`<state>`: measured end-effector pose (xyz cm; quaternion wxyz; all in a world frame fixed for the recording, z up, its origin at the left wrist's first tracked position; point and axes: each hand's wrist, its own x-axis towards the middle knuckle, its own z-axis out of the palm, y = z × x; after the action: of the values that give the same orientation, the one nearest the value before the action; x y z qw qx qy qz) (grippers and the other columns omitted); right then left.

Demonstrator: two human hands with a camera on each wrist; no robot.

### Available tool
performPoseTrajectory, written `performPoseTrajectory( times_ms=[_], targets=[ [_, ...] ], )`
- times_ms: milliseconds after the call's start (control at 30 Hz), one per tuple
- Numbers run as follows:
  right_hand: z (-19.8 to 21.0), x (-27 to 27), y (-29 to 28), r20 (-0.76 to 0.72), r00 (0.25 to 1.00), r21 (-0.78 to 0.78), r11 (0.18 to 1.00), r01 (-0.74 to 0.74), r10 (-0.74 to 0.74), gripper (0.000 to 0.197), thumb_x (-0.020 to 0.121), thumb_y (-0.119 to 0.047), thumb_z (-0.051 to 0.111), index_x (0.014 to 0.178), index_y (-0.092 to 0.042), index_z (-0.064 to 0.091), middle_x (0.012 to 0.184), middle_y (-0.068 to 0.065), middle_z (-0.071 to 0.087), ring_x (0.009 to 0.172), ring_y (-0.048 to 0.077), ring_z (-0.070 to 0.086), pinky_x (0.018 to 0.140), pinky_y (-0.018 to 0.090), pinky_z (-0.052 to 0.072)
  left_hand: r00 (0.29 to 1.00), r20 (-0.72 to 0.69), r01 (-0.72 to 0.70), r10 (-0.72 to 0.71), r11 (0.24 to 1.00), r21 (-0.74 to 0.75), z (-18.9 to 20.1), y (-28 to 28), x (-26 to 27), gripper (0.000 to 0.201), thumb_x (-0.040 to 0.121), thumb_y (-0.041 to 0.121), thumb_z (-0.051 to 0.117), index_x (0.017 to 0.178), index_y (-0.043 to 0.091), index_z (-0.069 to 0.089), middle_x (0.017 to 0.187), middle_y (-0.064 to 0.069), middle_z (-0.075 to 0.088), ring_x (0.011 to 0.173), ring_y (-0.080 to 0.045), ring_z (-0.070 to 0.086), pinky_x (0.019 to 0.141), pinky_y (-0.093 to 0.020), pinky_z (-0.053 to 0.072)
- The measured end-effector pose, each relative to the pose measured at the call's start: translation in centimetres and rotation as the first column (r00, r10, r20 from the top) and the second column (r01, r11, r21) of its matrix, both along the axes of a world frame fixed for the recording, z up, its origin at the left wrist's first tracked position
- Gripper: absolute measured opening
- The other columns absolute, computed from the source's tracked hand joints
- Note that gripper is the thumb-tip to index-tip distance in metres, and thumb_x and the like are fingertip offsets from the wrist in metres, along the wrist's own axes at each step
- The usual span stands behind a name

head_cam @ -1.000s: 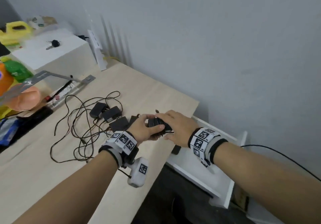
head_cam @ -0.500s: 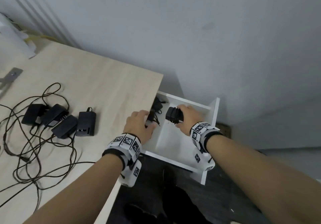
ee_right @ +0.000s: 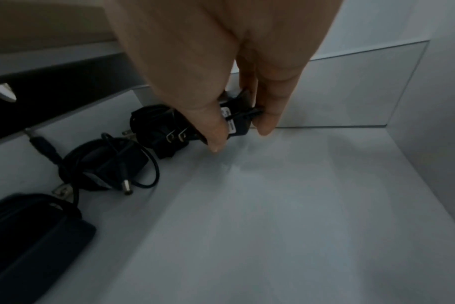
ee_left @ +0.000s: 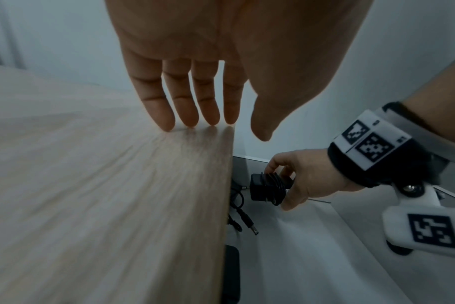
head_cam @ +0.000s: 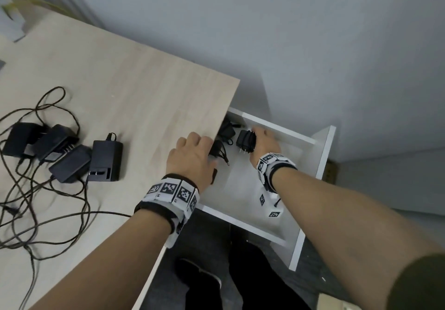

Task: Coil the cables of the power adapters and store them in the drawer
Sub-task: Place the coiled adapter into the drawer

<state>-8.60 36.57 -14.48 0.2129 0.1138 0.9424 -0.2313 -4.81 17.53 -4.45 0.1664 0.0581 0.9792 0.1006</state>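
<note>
While the drawer (head_cam: 322, 155) stands open right of the tabletop (head_cam: 134, 88), right hand (head_cam: 263, 146) pinches the coiled adapter (head_cam: 245, 140) low at its far end. Set it flat beside stored adapters (ee_right: 109, 162), then release so coil holds. Left hand (head_cam: 192, 158) flat, fingers straight, holding nothing, on tabletop edge.

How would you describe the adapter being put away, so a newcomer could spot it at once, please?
Look in the white drawer beside the desk. The wrapped adapter sits near its back wall, pinched by the right hand; its neighbours lie unheld.
</note>
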Motion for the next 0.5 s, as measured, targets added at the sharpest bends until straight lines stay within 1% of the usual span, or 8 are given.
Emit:
performPoseTrajectory(
  times_ms=[100,167,233,367,500],
  targets=[
    [-1.1,-0.3,-0.4,-0.034,0.998,0.012,0.998,-0.055,0.055,0.066,0.073,0.006,0.059,0.130,-0.021,0.039,0.126,0.014,0.043,0.098,0.037,0.056,0.083,0.037,0.051,1.000,-0.015,-0.009,0.009,1.000,0.015,-0.2,-0.1,0.3,0.037,0.089,0.036,0.056,0.122,0.020,0.049,0.117,-0.002,0.047,0.104,-0.025,0.043,0.081,-0.035,0.044],
    [-1.6,-0.3,-0.7,-0.008,0.994,0.045,0.993,-0.109,0.109,0.069,0.073,0.005,0.063,0.130,-0.022,0.036,0.128,0.013,0.041,0.102,0.036,0.054,0.081,0.037,0.051,1.000,-0.026,-0.010,0.011,1.000,0.021,-0.3,-0.2,0.6,0.036,0.089,0.034,0.057,0.121,0.019,0.050,0.116,-0.003,0.048,0.102,-0.026,0.043,0.077,-0.034,0.042],
    [-2.1,-0.1,-0.8,0.031,0.987,0.089,0.983,-0.158,0.156,0.069,0.072,0.003,0.066,0.130,-0.020,0.036,0.129,0.014,0.041,0.107,0.035,0.050,0.083,0.038,0.049,0.999,-0.028,-0.014,0.015,0.999,0.031,-0.3,-0.2,0.8,0.036,0.088,0.033,0.057,0.120,0.017,0.052,0.115,-0.005,0.048,0.101,-0.027,0.044,0.077,-0.035,0.041],
    [-2.4,0.4,-0.9,0.089,0.980,0.139,0.973,-0.187,0.175,0.059,0.075,-0.001,0.068,0.123,-0.016,0.039,0.127,0.015,0.042,0.108,0.034,0.048,0.086,0.039,0.048,1.000,-0.007,-0.024,0.025,0.999,0.034,-0.1,-0.3,1.0,0.037,0.088,0.033,0.057,0.121,0.018,0.050,0.117,-0.004,0.047,0.102,-0.026,0.043,0.080,-0.036,0.044],
    [-1.7,0.6,-0.7,0.096,0.980,0.153,0.970,-0.190,0.177,0.061,0.076,-0.010,0.070,0.128,-0.020,0.038,0.130,0.011,0.042,0.114,0.033,0.044,0.086,0.038,0.045,0.998,0.045,-0.039,0.037,0.999,0.028,0.6,-0.3,1.1,0.040,0.090,0.036,0.055,0.125,0.020,0.047,0.122,-0.002,0.044,0.108,-0.025,0.041,0.084,-0.035,0.045]
  ],
)
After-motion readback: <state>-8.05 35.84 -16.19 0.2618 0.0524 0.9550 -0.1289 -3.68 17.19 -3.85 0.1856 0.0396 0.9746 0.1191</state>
